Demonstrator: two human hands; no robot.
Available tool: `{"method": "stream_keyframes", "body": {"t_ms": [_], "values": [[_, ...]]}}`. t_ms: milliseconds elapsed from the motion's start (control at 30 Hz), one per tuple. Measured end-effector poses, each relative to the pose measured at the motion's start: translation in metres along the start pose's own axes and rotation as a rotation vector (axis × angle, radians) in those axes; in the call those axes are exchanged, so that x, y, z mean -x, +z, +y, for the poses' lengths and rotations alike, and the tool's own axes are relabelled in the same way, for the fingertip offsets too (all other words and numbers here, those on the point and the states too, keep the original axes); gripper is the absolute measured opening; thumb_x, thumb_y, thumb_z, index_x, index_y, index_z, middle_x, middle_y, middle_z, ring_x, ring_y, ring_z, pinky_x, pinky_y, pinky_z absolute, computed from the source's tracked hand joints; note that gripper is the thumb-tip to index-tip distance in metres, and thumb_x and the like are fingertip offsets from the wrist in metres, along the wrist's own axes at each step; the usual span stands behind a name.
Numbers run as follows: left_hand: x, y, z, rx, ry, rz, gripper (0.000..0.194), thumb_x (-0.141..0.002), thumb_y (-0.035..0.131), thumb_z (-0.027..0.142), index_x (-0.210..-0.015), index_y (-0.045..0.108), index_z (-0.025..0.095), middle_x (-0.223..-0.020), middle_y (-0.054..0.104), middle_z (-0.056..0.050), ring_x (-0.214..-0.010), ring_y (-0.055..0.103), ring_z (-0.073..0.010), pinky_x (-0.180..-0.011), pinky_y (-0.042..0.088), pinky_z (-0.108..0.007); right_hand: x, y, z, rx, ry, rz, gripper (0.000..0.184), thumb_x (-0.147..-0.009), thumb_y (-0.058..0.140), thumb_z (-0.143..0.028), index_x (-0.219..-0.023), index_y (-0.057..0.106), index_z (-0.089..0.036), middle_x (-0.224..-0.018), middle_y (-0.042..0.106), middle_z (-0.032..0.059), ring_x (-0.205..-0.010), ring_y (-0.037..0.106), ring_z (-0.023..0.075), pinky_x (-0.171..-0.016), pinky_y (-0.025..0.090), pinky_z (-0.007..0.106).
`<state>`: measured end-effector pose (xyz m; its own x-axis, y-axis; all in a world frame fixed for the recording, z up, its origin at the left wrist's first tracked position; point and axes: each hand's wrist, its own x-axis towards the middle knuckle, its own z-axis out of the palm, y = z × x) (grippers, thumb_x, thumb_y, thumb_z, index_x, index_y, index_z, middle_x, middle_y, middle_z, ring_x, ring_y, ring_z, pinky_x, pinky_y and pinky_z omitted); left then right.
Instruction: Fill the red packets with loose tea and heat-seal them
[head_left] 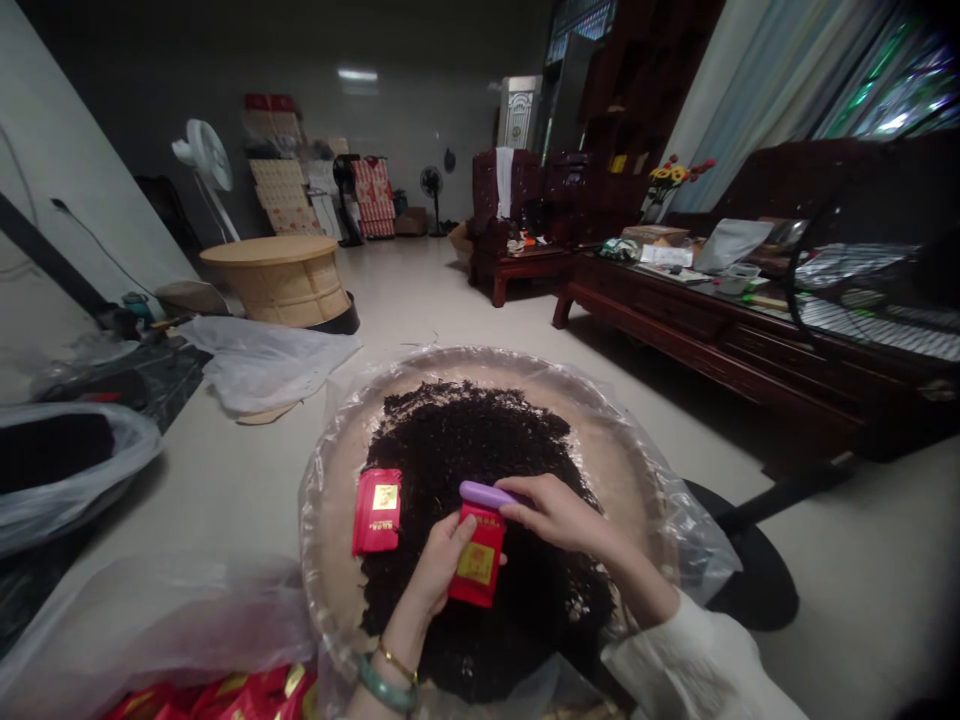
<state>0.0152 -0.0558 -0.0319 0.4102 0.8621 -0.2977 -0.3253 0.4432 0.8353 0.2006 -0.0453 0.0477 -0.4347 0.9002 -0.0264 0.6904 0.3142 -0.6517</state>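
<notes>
My left hand (442,560) is closed on a red packet (474,560) with a gold label, held upright over a heap of dark dried leaves (472,430), which look like tea. My right hand (551,510) grips a smooth purple oblong tool (487,494) lying across the packet's top edge; its exact kind is unclear. A stack of similar red packets (377,510) rests on the leaves to the left. The leaves are spread in a wide round tray (645,470) lined with clear plastic.
More red packets (225,695) lie in a plastic bag at lower left. An open bag of dark material (56,450) stands at far left. Ahead are a round wooden stool (281,285) and a plastic sheet (270,365). A long wooden table (690,320) is on the right.
</notes>
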Motion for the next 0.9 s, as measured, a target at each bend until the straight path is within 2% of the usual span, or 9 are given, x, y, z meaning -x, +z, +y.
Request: {"method": "stream_keyframes", "body": {"t_ms": [167, 267, 500, 667, 800, 900], "values": [[-0.003, -0.002, -0.005, -0.018, 0.005, 0.017, 0.063, -0.063, 0.074, 0.062, -0.095, 0.062, 0.01, -0.082, 0.074, -0.013, -0.056, 0.07, -0.0222, -0.054, 0.052, -0.028, 0.001, 0.001, 0.012, -0.151, 0.037, -0.034, 0.035, -0.085, 0.054, -0.035, -0.113, 0.065, -0.017, -0.087, 0.072, 0.0043, -0.069, 0.061, 0.0178, -0.062, 0.04, 0.024], [-0.003, -0.003, -0.007, -0.029, 0.01, -0.001, 0.061, -0.063, 0.075, 0.06, -0.095, 0.063, 0.01, -0.082, 0.074, -0.013, -0.056, 0.07, -0.0219, -0.055, 0.052, -0.029, 0.002, 0.0, 0.014, -0.135, 0.036, -0.058, 0.041, -0.082, 0.059, -0.038, -0.116, 0.065, -0.016, -0.092, 0.072, 0.0053, -0.074, 0.06, 0.0194, -0.063, 0.041, 0.025], [-0.002, -0.001, -0.005, -0.092, -0.014, -0.018, 0.063, -0.063, 0.072, 0.064, -0.093, 0.065, 0.009, -0.075, 0.074, -0.011, -0.057, 0.07, -0.0219, -0.056, 0.051, -0.029, 0.0, 0.003, 0.004, -0.109, 0.011, -0.054, 0.031, -0.087, 0.054, -0.033, -0.108, 0.069, -0.018, -0.082, 0.071, 0.0001, -0.065, 0.055, 0.0139, -0.058, 0.035, 0.022], [-0.002, -0.001, -0.003, -0.123, -0.005, 0.007, 0.061, -0.063, 0.072, 0.065, -0.087, 0.067, 0.009, -0.073, 0.074, -0.011, -0.06, 0.069, -0.0214, -0.059, 0.05, -0.029, 0.001, 0.006, 0.004, -0.085, 0.006, -0.023, 0.031, -0.088, 0.052, -0.035, -0.107, 0.069, -0.017, -0.083, 0.071, 0.0016, -0.065, 0.055, 0.0143, -0.059, 0.034, 0.022], [-0.002, -0.002, -0.002, -0.068, 0.03, 0.018, 0.062, -0.064, 0.073, 0.062, -0.099, 0.066, 0.011, -0.08, 0.075, -0.01, -0.071, 0.07, -0.0219, -0.066, 0.05, -0.028, 0.001, 0.006, 0.004, -0.063, 0.003, -0.016, 0.031, -0.09, 0.05, -0.035, -0.107, 0.068, -0.016, -0.084, 0.071, 0.0033, -0.066, 0.056, 0.0156, -0.06, 0.036, 0.023], [-0.002, -0.004, -0.003, -0.049, 0.013, -0.008, 0.061, -0.065, 0.074, 0.059, -0.101, 0.064, 0.011, -0.082, 0.074, -0.011, -0.069, 0.071, -0.0228, -0.064, 0.051, -0.03, 0.001, 0.006, 0.002, -0.054, -0.003, -0.017, 0.03, -0.091, 0.049, -0.036, -0.105, 0.068, -0.017, -0.084, 0.071, 0.0036, -0.067, 0.057, 0.016, -0.061, 0.036, 0.023]]}}
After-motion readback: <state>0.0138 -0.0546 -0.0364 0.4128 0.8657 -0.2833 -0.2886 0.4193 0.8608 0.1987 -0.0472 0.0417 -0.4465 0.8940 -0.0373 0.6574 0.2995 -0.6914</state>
